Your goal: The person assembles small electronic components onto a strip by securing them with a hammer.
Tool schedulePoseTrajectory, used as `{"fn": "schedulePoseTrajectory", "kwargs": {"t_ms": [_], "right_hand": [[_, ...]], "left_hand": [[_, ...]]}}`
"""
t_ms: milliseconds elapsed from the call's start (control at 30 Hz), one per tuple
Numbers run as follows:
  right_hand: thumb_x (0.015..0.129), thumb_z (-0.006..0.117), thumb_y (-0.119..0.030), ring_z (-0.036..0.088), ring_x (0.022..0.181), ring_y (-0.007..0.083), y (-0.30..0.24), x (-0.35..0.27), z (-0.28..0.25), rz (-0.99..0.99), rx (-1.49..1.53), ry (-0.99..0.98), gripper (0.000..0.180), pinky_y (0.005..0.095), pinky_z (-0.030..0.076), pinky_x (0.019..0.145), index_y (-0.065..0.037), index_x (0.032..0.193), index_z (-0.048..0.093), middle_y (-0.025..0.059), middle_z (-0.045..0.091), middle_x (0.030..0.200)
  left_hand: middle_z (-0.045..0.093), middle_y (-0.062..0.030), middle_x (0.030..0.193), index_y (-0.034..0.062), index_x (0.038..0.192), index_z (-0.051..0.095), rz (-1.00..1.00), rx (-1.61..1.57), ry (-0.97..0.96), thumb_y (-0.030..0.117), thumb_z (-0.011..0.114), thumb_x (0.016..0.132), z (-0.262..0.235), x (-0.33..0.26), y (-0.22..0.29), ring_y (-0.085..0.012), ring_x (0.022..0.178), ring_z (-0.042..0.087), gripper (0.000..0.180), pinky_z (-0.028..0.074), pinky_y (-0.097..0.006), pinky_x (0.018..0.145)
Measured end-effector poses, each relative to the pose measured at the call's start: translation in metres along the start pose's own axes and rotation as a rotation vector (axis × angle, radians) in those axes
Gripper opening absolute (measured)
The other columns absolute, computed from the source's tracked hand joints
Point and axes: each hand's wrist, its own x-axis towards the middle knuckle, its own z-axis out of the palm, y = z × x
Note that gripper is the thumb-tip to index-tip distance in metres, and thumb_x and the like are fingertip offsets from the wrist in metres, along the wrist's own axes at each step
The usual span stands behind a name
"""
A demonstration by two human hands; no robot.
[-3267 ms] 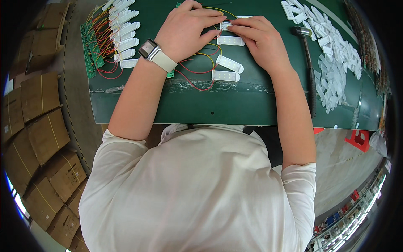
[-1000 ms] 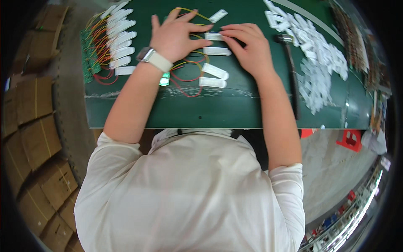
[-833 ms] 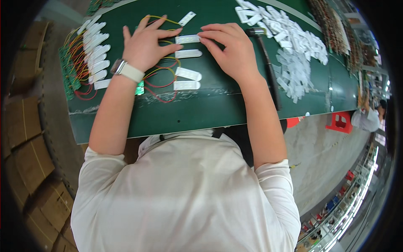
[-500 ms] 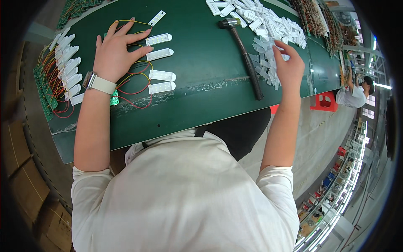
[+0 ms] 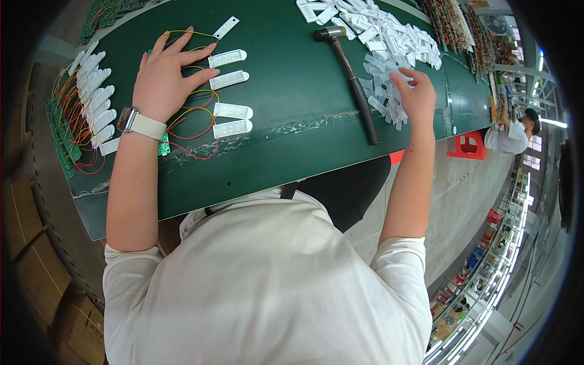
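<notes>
My left hand (image 5: 161,84) lies with fingers spread over red and yellow wires, its thumb and fingertips beside a column of white LED modules (image 5: 228,79). The loose LED strip (image 5: 226,28) at the far end is a small white board on wires. Part of a green circuit board (image 5: 163,145) shows beside the left wrist; my hand hides other boards and wires. My right hand (image 5: 417,97) is at a heap of translucent strips (image 5: 382,79), its fingers curled together in a pinch. Whether a strip is between the fingertips is too small to make out.
A hammer (image 5: 354,82) lies between my hands. Behind the strips is a pile of white plastic housings (image 5: 371,27). Wired white modules (image 5: 97,97) and green boards (image 5: 59,137) line the table's left edge. A person (image 5: 511,134) is at the far right, near a red stool (image 5: 467,146).
My right hand has drawn slightly nearer to me over the translucent strips, its fingers still curled. The left hand stays spread on the wires.
</notes>
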Motion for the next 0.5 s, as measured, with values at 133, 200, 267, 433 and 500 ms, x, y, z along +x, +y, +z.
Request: {"fn": "schedulePoseTrajectory", "kwargs": {"t_ms": [133, 200, 267, 433, 500], "right_hand": [[0.086, 0.082, -0.037, 0.070, 0.099, 0.0224, -0.001, 0.013, -0.007, 0.129, 0.112, -0.169, 0.036, 0.0369, 0.056, 0.086, -0.013, 0.113, 0.080, 0.0102, 0.076, 0.110], [0.087, 0.080, -0.036, 0.070, 0.098, 0.0228, -0.007, 0.013, -0.015, 0.139, 0.156, -0.175, 0.036, 0.0370, 0.056, 0.087, -0.013, 0.114, 0.080, 0.0106, 0.076, 0.110], [0.087, 0.079, -0.036, 0.070, 0.098, 0.0231, -0.003, 0.014, -0.021, 0.154, 0.195, -0.172, 0.036, 0.0372, 0.055, 0.088, -0.013, 0.115, 0.079, 0.0109, 0.077, 0.111], [0.089, 0.077, -0.041, 0.072, 0.106, 0.0266, 0.041, 0.031, -0.013, 0.066, -0.047, 0.044, 0.043, 0.0387, 0.054, 0.095, -0.015, 0.122, 0.077, 0.0173, 0.076, 0.115], [0.089, 0.077, -0.041, 0.072, 0.107, 0.0266, 0.057, 0.030, -0.001, 0.101, -0.027, 0.025, 0.044, 0.0386, 0.054, 0.095, -0.014, 0.124, 0.077, 0.0176, 0.076, 0.115]], "left_hand": [[0.049, -0.0064, 0.160, 0.0352, 0.132, 0.072, 0.015, 0.003, 0.010, 0.046, 0.079, 0.085, 0.003, 0.001, -0.003, -0.0396, 0.150, 0.037, 0.049, 0.026, -0.060, 0.121], [0.049, -0.0064, 0.160, 0.0351, 0.132, 0.072, 0.006, 0.002, 0.004, 0.046, 0.079, 0.085, 0.001, -0.001, -0.003, -0.0392, 0.150, 0.037, 0.049, 0.026, -0.060, 0.121], [0.049, -0.0063, 0.160, 0.0351, 0.132, 0.072, 0.007, -0.005, 0.002, 0.046, 0.079, 0.085, 0.002, 0.001, -0.002, -0.0389, 0.150, 0.037, 0.049, 0.026, -0.060, 0.121], [0.048, -0.0052, 0.161, 0.0361, 0.132, 0.072, 0.033, -0.020, 0.025, 0.046, 0.079, 0.085, 0.004, -0.002, -0.009, -0.0375, 0.150, 0.037, 0.049, 0.026, -0.061, 0.121], [0.048, -0.0051, 0.161, 0.0364, 0.133, 0.072, 0.028, -0.016, 0.015, 0.046, 0.079, 0.085, 0.003, -0.002, -0.004, -0.0376, 0.150, 0.037, 0.049, 0.026, -0.062, 0.121]]}}
